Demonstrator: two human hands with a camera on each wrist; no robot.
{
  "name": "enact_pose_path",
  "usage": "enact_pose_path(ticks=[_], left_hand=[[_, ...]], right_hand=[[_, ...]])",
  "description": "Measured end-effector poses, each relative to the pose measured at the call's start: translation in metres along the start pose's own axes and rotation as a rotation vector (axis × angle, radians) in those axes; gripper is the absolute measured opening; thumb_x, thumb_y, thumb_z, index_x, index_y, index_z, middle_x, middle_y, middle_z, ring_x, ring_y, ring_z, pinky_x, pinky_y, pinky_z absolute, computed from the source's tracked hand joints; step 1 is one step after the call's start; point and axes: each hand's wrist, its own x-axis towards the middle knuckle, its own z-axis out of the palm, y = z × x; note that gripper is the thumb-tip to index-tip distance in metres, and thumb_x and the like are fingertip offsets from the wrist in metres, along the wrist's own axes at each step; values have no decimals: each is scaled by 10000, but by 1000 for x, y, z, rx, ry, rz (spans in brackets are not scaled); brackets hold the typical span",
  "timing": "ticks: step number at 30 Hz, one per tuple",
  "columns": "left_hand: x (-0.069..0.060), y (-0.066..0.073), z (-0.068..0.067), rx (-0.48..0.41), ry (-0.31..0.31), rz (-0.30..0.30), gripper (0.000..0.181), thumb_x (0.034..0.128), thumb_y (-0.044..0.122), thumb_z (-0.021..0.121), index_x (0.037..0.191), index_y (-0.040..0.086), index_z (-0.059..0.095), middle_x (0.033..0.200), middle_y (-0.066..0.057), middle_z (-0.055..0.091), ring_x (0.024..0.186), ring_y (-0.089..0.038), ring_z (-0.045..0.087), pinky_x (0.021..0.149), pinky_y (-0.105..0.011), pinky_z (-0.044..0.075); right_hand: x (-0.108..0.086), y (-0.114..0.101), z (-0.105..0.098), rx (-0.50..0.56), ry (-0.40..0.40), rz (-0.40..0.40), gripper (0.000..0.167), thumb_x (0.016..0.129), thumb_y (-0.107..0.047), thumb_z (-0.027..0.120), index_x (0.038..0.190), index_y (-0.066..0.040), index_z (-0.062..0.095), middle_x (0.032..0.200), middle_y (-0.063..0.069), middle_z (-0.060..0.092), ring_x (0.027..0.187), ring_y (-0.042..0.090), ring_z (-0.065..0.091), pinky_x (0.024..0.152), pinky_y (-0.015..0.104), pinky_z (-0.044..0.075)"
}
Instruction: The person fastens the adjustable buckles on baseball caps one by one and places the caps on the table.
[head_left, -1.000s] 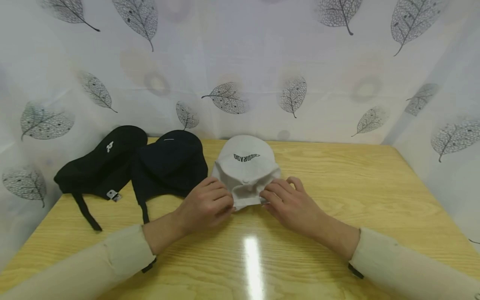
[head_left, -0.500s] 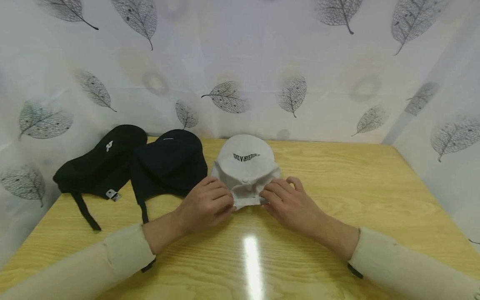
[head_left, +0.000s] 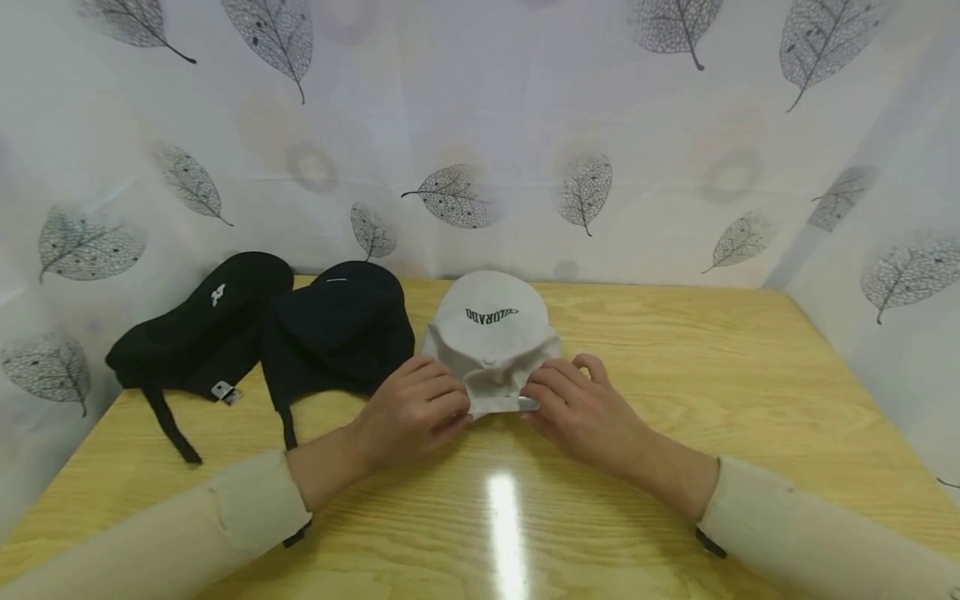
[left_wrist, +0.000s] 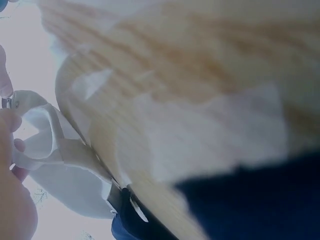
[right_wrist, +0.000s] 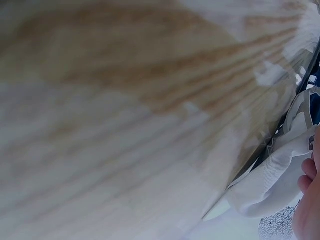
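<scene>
A white baseball cap (head_left: 491,321) with dark COLORADO lettering, upside down to me, lies on the table with its back strap (head_left: 495,405) toward me. My left hand (head_left: 416,404) pinches the left end of that strap. At its right end, my right hand (head_left: 581,408) grips the strap by a small silvery clasp (head_left: 528,403). In the left wrist view, fingers at the left edge hold the pale cap (left_wrist: 70,175), and its back opening shows. The right wrist view catches the cap (right_wrist: 270,185) beside the curled fingers at the right edge.
Left of the white cap lie a dark navy cap (head_left: 341,325) and a black cap (head_left: 210,325) with a white emblem, straps hanging toward me. The wooden table (head_left: 712,375) meets a leaf-patterned curtain (head_left: 510,108) at the back and sides.
More of the silvery clasp shows now beside my right fingers, which have shifted very slightly. The white cap and my left hand stay nearly in place.
</scene>
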Motion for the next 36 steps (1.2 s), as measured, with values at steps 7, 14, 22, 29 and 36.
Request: enact_pose_path(ticks=[7,14,22,29,36], left_hand=[[0,1,2,4,-2,-11,137,796,182,810,784,136,681,832,23,695,823,-170,634,800,-325,502],[0,1,4,17,0,2,112,803,159,796,778,136,690,806,31,686,806,-158,632,792,-320,502],[1,1,3,25,21,19,98,792,154,801,785,128,707,805,30,701,802,-158,648,787,-321,512],[1,1,4,7,15,4,113,793,160,804,780,132,696,807,25,694,795,-154,640,766,-317,510],[3,4,7,-33,-3,9,138,785,174,834,810,129,706,820,26,693,806,-145,637,782,-305,513]], right_hand=[[1,0,-1,38,46,-16,271,914,-327,656,1075,-109,666,1081,16,669,1059,232,603,858,447,405],[2,0,-2,53,47,-13,269,877,-321,715,1062,-129,676,1076,7,686,1049,226,610,865,447,410],[2,0,0,79,61,4,254,906,-334,684,1056,-130,673,1066,7,678,1032,228,615,848,454,403],[3,0,2,109,123,-14,242,953,-342,631,1044,-126,694,1041,0,694,1007,238,621,827,466,391],[4,-4,1,104,126,-26,272,999,-359,579,1044,-120,701,1029,-4,695,995,232,626,832,461,391]])
